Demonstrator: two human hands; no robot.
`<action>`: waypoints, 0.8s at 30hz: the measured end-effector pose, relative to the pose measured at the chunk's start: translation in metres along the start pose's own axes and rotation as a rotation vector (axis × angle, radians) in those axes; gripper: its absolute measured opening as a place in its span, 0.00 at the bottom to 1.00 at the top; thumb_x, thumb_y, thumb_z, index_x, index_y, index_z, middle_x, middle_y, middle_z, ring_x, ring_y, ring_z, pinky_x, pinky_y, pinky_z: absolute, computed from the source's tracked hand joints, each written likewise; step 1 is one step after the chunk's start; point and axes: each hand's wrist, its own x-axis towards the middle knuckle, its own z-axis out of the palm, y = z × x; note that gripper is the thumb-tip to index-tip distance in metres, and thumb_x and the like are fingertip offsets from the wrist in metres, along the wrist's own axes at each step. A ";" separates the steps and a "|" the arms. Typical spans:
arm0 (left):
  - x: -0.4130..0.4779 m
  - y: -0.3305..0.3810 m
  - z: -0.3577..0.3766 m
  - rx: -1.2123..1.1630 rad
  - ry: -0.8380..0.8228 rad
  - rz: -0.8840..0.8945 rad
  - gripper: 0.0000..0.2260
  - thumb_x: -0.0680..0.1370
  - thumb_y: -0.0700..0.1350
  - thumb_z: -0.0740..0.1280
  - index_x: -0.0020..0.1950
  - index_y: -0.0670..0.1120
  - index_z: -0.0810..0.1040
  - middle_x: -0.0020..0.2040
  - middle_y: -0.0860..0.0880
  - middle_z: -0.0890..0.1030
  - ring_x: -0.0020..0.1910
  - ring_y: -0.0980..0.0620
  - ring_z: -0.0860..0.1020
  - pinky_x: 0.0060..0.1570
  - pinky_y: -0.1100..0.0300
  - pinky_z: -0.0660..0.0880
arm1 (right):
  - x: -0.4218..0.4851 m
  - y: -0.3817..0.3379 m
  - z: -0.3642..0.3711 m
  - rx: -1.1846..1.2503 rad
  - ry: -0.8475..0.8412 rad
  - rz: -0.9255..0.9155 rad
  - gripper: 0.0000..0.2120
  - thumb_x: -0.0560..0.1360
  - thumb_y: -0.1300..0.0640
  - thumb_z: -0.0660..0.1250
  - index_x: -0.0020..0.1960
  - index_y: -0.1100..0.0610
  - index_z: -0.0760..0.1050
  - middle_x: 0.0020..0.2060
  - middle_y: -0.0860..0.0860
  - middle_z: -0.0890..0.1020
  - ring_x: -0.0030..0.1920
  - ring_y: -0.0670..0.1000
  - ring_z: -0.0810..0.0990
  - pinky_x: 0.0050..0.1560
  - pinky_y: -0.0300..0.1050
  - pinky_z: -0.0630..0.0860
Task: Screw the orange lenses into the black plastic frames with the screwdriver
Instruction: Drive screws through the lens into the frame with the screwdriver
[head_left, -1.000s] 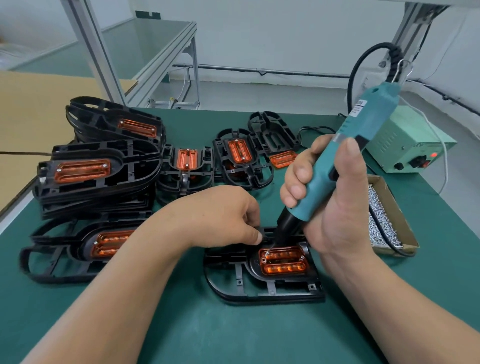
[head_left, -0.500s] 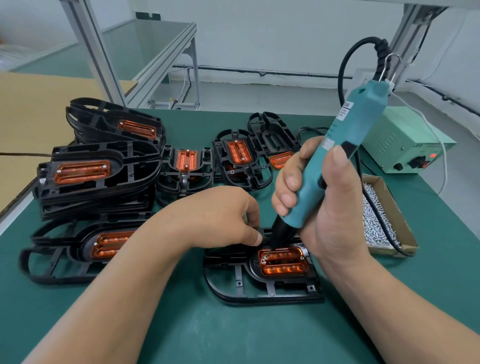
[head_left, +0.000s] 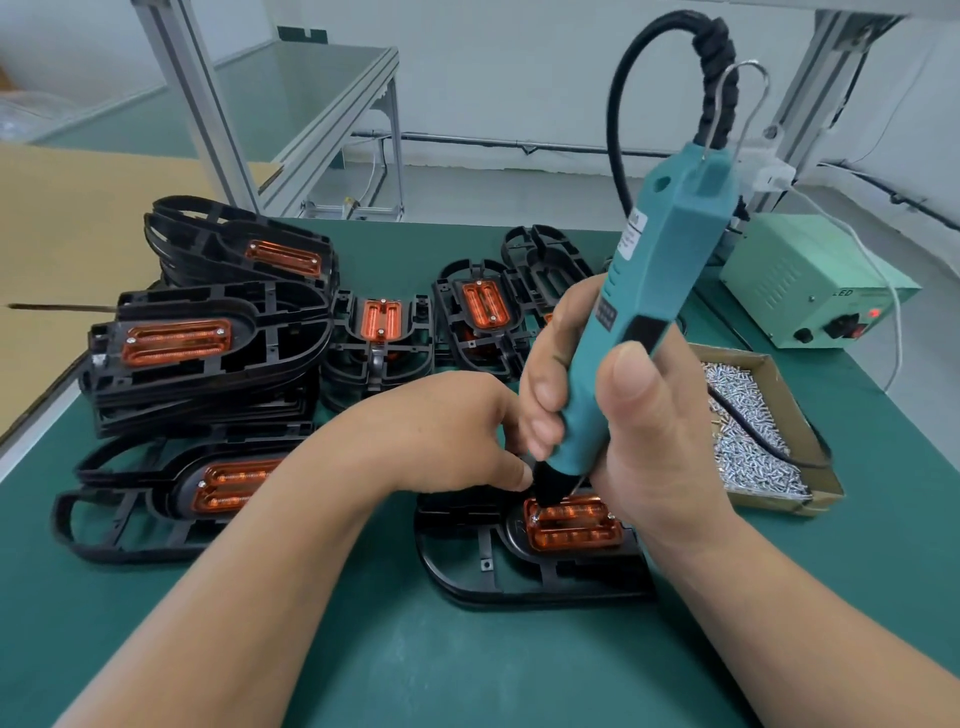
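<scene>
While right grip (head_left: 654, 441) clamps the screwdriver (head_left: 660, 260), its tip sits on the orange lens (head_left: 571, 527) far-left corner, lens seated in black frame (head_left: 493, 566) on desk (head_left: 395, 654). Left grip (head_left: 452, 431) curled beside tip; can't tell if pinching.

So the frame (head_left: 483, 566) in progress is laid front and centre on the counter (head_left: 415, 675), with a lens (head_left: 571, 530) seated in its right part. The screwdriver (head_left: 649, 291) is stood on the lens's far left corner. Stacked frames (head_left: 280, 332) are piled to the left, and more frames (head_left: 423, 332) are lined up behind. A box of screws (head_left: 802, 415) is parked on the right, with a power unit (head_left: 789, 270) behind it.
</scene>
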 end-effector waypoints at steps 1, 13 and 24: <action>0.000 0.000 0.001 -0.002 -0.002 0.011 0.12 0.74 0.50 0.76 0.33 0.60 0.76 0.35 0.54 0.80 0.37 0.52 0.79 0.43 0.51 0.80 | 0.000 0.001 0.002 -0.002 -0.007 0.001 0.28 0.77 0.37 0.74 0.60 0.59 0.70 0.36 0.56 0.73 0.29 0.54 0.72 0.33 0.48 0.72; 0.001 -0.001 0.002 0.029 -0.006 0.039 0.11 0.77 0.47 0.73 0.38 0.56 0.75 0.38 0.54 0.80 0.38 0.53 0.78 0.40 0.56 0.74 | 0.001 0.004 0.006 -0.020 -0.021 0.008 0.26 0.78 0.37 0.74 0.59 0.58 0.72 0.35 0.54 0.74 0.28 0.54 0.72 0.32 0.47 0.71; 0.000 0.001 0.002 0.025 0.007 0.026 0.15 0.76 0.47 0.73 0.33 0.58 0.72 0.34 0.55 0.78 0.36 0.53 0.76 0.39 0.57 0.72 | 0.001 0.005 0.007 -0.012 -0.031 0.002 0.23 0.78 0.39 0.75 0.56 0.56 0.73 0.35 0.53 0.74 0.27 0.53 0.71 0.31 0.46 0.70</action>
